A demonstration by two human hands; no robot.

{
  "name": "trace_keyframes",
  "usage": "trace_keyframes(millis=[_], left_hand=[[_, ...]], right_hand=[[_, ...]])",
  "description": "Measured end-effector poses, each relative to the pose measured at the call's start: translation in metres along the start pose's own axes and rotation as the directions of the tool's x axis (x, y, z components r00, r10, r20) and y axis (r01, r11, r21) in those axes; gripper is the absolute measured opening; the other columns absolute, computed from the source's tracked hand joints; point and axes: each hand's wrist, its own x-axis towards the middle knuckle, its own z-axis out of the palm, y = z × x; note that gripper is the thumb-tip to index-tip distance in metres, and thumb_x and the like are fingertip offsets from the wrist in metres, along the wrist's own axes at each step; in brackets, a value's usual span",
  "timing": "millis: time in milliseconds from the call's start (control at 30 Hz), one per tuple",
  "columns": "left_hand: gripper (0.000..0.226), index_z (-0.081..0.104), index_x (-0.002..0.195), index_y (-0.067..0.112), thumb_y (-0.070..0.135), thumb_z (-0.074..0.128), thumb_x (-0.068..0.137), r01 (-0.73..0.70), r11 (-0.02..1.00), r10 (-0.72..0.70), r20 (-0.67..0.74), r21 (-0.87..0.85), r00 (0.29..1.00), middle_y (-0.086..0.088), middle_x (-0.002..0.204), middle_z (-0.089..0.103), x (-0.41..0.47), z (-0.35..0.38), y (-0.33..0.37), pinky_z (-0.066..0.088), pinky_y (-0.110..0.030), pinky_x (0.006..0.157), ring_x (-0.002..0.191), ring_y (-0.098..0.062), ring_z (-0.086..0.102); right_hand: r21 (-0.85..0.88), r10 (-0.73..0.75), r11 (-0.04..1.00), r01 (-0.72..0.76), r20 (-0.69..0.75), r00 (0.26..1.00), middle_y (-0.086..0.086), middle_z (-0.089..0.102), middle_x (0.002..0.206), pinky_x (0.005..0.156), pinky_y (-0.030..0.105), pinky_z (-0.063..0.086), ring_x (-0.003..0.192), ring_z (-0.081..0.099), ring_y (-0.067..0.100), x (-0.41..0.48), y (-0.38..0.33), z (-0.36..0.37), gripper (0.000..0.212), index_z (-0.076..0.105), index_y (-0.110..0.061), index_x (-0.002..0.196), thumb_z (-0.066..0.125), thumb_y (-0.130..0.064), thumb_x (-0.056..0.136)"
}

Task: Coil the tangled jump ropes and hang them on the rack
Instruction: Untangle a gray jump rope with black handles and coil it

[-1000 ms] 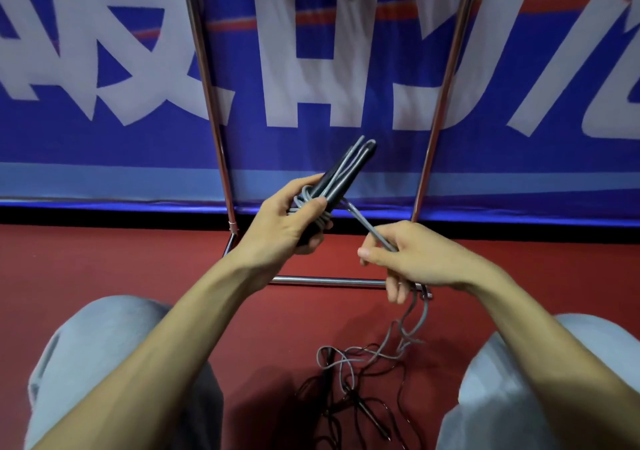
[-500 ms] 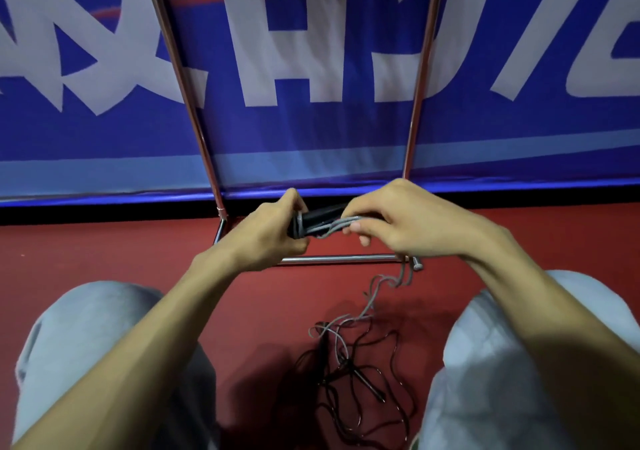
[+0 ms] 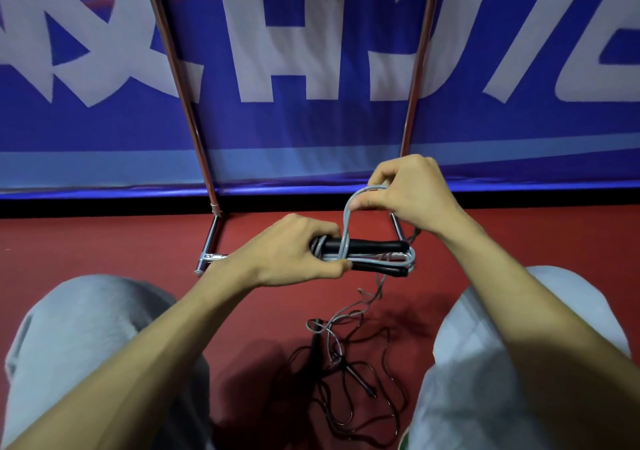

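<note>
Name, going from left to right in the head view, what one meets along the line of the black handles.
chrome rack foot → left hand, its grip on the handle ends → black handles → right forearm

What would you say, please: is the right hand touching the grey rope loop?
Touching. The head view shows the right hand pinching the top of the grey rope loop between thumb and fingers, above the black handles in the left hand.
</note>
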Motion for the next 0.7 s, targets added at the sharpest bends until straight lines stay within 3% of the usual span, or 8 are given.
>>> trace_keyframes(millis=[67,167,300,367,433,567,700], left_hand=[[0.018,0.053,0.067,0.025,0.040,0.062,0.072,0.019,0.993,-0.021,-0.017,-0.118,1.000,0.007,0.056,0.043,-0.003,-0.007,0.004,0.032,-0.023,0.052,0.053,-0.008,0.036],[0.006,0.052,0.070,0.026,0.024,0.058,0.072,0.055,0.934,-0.077,-0.047,-0.353,0.996,0.010,0.060,0.048,-0.005,-0.016,0.009,0.035,-0.022,0.053,0.055,-0.007,0.041],[0.033,0.055,0.105,0.021,0.016,0.052,0.072,0.084,0.667,-0.216,-0.084,-0.740,0.973,-0.003,0.067,0.065,-0.005,-0.026,0.015,0.033,-0.021,0.045,0.050,-0.013,0.045],[0.045,0.052,0.123,0.024,0.012,0.050,0.081,0.048,0.565,-0.295,-0.147,-0.824,0.944,-0.012,0.067,0.064,-0.002,-0.030,0.015,0.026,-0.022,0.046,0.049,-0.019,0.039],[0.045,0.053,0.130,0.022,0.004,0.041,0.090,-0.004,0.512,-0.326,-0.198,-0.859,0.925,-0.016,0.069,0.059,0.001,-0.033,0.013,0.023,-0.021,0.047,0.049,-0.019,0.037],[0.026,0.062,0.111,0.005,0.003,0.041,0.094,-0.027,0.551,-0.379,-0.279,-0.834,0.882,-0.013,0.071,0.057,0.003,-0.034,0.005,0.023,-0.021,0.045,0.046,-0.019,0.038],[0.010,0.064,0.091,0.011,0.011,0.054,0.095,0.079,0.689,-0.419,-0.307,-0.720,0.854,-0.007,0.072,0.059,0.005,-0.030,-0.010,0.033,-0.023,0.045,0.051,-0.019,0.047]], right_hand=[[0.155,0.061,0.986,-0.067,0.039,0.997,-0.002,0.057,0.051,0.048,0.018,0.035,0.046,0.042,0.004,0.003,0.000,-0.001,0.032,0.068,-0.017,0.061,0.086,-0.043,0.057],[0.439,0.099,0.883,-0.164,0.167,0.981,0.000,0.057,0.055,0.044,0.015,0.034,0.043,0.042,0.002,0.003,0.001,-0.002,0.022,0.066,-0.010,0.070,0.076,-0.027,0.078],[0.536,0.072,0.821,-0.196,0.243,0.967,-0.005,0.050,0.048,0.039,0.016,0.028,0.041,0.039,0.007,0.001,0.000,0.004,0.019,0.061,-0.001,0.078,0.051,-0.004,0.095],[0.537,0.087,0.812,-0.227,0.274,0.958,-0.003,0.047,0.047,0.036,0.016,0.025,0.038,0.036,0.008,0.000,-0.002,0.007,0.025,0.060,-0.003,0.081,0.044,-0.009,0.100],[0.525,0.081,0.810,-0.262,0.342,0.936,-0.002,0.041,0.048,0.036,0.017,0.025,0.036,0.035,0.007,-0.001,-0.005,0.009,0.032,0.060,-0.003,0.086,0.040,-0.021,0.102],[0.384,0.033,0.885,-0.263,0.513,0.858,0.002,0.035,0.044,0.041,0.024,0.041,0.037,0.047,0.015,-0.007,-0.011,0.008,0.042,0.062,-0.004,0.085,0.038,-0.035,0.101],[0.106,0.064,0.981,-0.164,0.620,0.782,0.023,0.066,0.063,0.055,0.029,0.055,0.053,0.065,0.023,-0.011,-0.013,0.004,0.035,0.062,-0.010,0.081,0.046,-0.036,0.098]])
